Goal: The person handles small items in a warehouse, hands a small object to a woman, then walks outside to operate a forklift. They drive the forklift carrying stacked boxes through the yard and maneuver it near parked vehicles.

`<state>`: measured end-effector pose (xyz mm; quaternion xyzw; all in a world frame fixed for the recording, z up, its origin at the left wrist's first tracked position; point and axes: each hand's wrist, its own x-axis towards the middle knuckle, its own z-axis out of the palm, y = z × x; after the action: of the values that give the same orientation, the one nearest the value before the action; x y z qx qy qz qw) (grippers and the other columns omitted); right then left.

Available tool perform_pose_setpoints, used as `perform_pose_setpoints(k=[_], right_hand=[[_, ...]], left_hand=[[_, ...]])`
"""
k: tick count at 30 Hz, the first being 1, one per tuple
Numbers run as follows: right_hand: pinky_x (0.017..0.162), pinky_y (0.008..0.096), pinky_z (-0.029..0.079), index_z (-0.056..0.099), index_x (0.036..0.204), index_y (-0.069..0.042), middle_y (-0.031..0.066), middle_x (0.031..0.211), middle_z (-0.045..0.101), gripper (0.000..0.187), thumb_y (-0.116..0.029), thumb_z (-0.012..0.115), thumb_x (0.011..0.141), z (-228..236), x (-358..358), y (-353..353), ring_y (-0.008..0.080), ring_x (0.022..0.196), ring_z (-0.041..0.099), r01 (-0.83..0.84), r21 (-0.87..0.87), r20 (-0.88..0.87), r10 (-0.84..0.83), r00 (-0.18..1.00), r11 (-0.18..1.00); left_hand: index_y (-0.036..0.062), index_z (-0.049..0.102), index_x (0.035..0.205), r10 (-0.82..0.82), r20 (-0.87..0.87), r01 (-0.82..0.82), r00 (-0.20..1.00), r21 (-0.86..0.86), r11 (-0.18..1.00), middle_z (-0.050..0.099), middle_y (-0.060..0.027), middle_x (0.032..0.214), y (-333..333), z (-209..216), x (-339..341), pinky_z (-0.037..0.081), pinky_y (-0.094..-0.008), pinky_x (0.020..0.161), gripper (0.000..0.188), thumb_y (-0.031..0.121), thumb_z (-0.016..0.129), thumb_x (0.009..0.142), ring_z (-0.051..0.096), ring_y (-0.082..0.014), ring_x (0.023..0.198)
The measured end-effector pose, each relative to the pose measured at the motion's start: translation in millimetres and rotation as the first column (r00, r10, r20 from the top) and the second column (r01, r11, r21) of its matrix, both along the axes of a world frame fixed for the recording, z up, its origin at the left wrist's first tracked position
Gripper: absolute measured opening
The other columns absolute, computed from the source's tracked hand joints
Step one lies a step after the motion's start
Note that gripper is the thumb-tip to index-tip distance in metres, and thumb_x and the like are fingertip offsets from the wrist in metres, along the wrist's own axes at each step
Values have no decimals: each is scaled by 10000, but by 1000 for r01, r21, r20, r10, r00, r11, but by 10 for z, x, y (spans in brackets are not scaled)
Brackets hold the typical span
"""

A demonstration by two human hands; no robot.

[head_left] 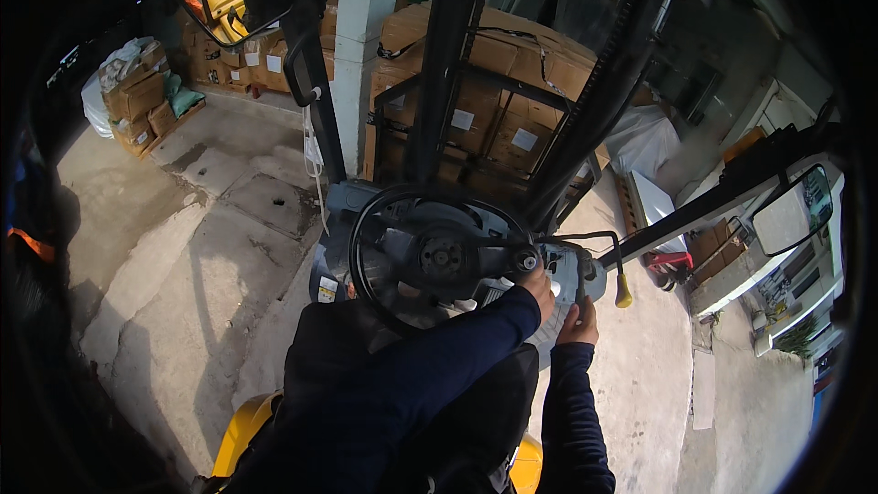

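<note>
In front of me is a forklift's black steering wheel point(364, 267) with a round spinner knob point(527, 262) on its right side. My left arm reaches across to the right, and my left hand point(541, 294) is closed around the wheel's right side just below the knob. My right hand point(580, 323) is at the right edge of the grey dashboard point(569, 276), its fingers curled around what looks like a dark lever point(583, 291). The fingers partly hide that lever. Apart from both hands, a bent black lever with a yellow grip point(624, 291) sticks out to the right.
Beyond the dashboard stands the black mast point(444, 64), with large cardboard boxes point(489, 123) at its front. A white pillar point(361, 64) rises to its left. More boxes point(137, 101) are stacked at far left. Mirrors point(794, 212) hang on both sides. Concrete floor point(210, 284) surrounds the forklift.
</note>
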<state>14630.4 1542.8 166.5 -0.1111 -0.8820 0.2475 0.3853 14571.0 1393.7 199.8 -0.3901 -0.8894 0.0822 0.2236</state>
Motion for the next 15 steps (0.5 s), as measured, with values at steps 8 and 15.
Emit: perform_pose_setpoints(k=[8, 15], right_hand=[[816, 422, 563, 585, 1282, 13, 238, 1127, 687, 413, -252, 598, 967, 128, 62, -66, 386, 941, 702, 45, -41, 106, -41, 994, 998], [778, 466, 556, 576, 1240, -4, 243, 1050, 697, 392, -288, 565, 970, 132, 67, -20, 420, 891, 691, 57, 67, 178, -68, 982, 996]], left_hand=[[14, 700, 1118, -17, -64, 19, 998, 40, 999, 692, -194, 1118, -81, -39, 102, 256, -576, 1164, 366, 204, 436, 950, 627, -335, 1107], [9, 691, 1159, -47, -144, 54, 989, 46, 998, 593, -277, 1328, -169, -78, 169, 272, -526, 1167, 388, 209, 431, 951, 605, -338, 1166]])
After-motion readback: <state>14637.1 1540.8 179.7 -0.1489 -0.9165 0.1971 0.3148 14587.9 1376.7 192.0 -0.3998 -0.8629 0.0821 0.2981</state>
